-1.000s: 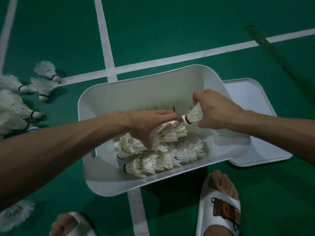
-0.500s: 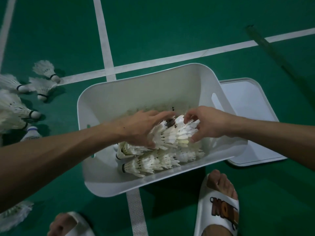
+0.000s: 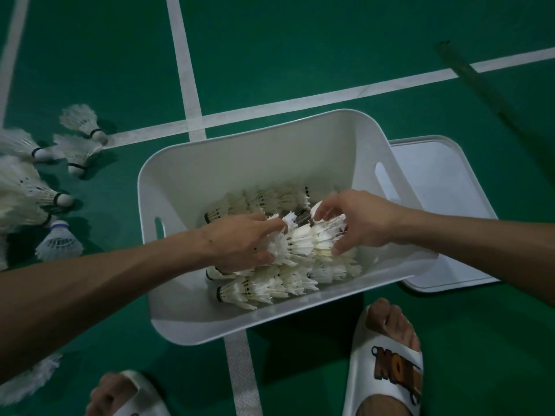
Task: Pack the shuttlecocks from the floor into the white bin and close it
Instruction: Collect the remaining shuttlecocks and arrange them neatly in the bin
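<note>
We see a dim green court floor [image 3: 300,55] crossed by white lines [image 3: 183,70]. The white bin [image 3: 240,163] sits on it at frame centre, with the lid [image 3: 435,205] flat at its right. Left hand [image 3: 240,244] and right hand [image 3: 360,223] are inside the bin, fingers curled round a shuttlecock row [image 3: 306,241]. Loose shuttlecocks [image 3: 60,238] lie on the floor at frame left.

Green court floor [image 3: 300,40] under me, dim light. White lines [image 3: 183,70] cross far left of centre. A dark strip [image 3: 480,85] lies far right, across one line.
</note>
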The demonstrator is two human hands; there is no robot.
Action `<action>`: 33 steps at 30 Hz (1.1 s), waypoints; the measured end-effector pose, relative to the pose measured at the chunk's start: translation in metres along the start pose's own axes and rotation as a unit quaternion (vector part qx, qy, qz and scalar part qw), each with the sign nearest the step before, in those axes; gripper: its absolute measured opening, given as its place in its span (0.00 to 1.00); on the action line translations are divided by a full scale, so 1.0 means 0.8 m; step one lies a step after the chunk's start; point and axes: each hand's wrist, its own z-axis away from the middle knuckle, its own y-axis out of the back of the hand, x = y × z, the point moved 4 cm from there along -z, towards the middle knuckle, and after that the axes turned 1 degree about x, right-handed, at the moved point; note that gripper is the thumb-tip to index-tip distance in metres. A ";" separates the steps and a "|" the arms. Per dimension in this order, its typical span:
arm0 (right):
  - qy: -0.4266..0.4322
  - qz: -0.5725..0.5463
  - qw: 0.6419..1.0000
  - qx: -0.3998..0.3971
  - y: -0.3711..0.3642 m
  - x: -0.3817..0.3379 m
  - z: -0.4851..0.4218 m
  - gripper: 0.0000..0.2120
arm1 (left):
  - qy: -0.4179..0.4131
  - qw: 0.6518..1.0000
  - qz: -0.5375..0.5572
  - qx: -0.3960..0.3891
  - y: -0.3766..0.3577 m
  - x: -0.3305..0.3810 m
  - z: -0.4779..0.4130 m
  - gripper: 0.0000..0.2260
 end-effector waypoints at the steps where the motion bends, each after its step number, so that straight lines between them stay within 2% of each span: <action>1: 0.003 0.013 1.000 0.006 -0.003 -0.001 -0.002 0.29 | 0.001 1.000 -0.006 0.002 -0.001 0.001 0.000 0.23; 6: 0.013 0.015 1.000 0.019 -0.011 0.003 -0.006 0.28 | 0.008 1.000 -0.005 0.019 0.000 0.003 -0.003 0.24; 10: 0.026 0.034 0.999 0.015 -0.012 0.002 -0.007 0.27 | 0.042 0.997 0.022 0.058 0.000 0.006 -0.001 0.36; 15: 0.027 0.106 0.994 -0.028 0.009 -0.006 -0.004 0.34 | 0.069 0.996 -0.015 0.052 0.001 0.010 0.002 0.27; 17: 0.031 0.146 0.988 -0.025 0.023 -0.015 0.001 0.35 | 0.068 0.996 0.005 0.055 0.002 0.012 0.006 0.29; 20: 0.030 0.266 0.963 0.035 0.047 -0.034 0.006 0.34 | 0.069 0.993 0.049 0.079 0.011 0.012 0.017 0.37; 22: 0.037 0.274 0.958 0.071 0.058 -0.056 0.003 0.30 | 0.077 0.989 0.057 0.113 0.029 0.007 0.029 0.35; 25: 0.080 0.222 0.967 0.099 0.065 -0.109 -0.012 0.25 | 0.101 0.974 0.067 0.193 0.064 -0.016 0.061 0.29; 29: 0.149 0.183 0.963 0.132 0.064 -0.195 -0.037 0.22 | 0.134 0.951 0.019 0.279 0.092 -0.061 0.121 0.22; 33: 0.204 0.142 0.952 0.179 0.066 -0.282 -0.069 0.21 | 0.168 0.912 0.010 0.375 0.104 -0.108 0.178 0.21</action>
